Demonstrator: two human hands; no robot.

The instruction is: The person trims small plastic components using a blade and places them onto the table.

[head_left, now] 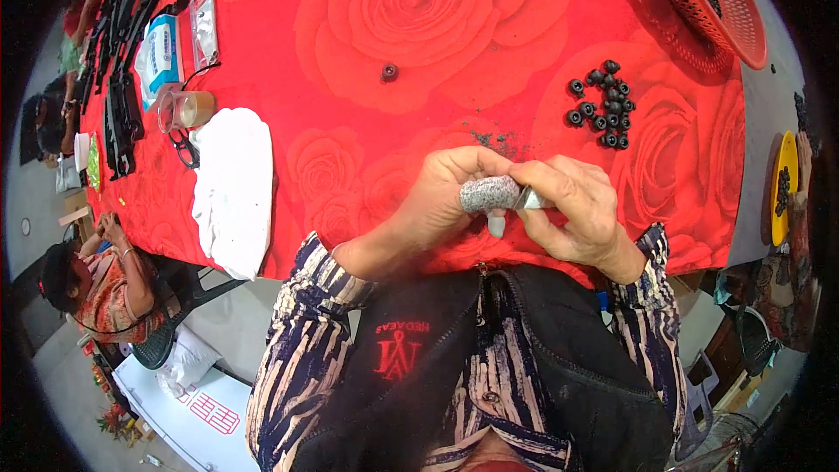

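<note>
My left hand (441,197) and my right hand (577,214) meet just above the near edge of the table covered in a red rose-patterned cloth (367,122). A grey fabric cot (489,193) covers my left thumb. My right hand pinches a small metal blade (533,201) against that covered thumb. What sits between the fingers is hidden. A pile of several small black rubber rings (603,105) lies on the cloth beyond my right hand. One single black ring (389,72) lies farther out in the middle.
A red plastic basket (712,0) with black parts stands at the far right. A white cloth (232,188), eyeglasses (183,150), a plastic cup (185,109) and packets lie at the left. Black plastic strips (122,52) line the far left. Other people sit at the left and right edges.
</note>
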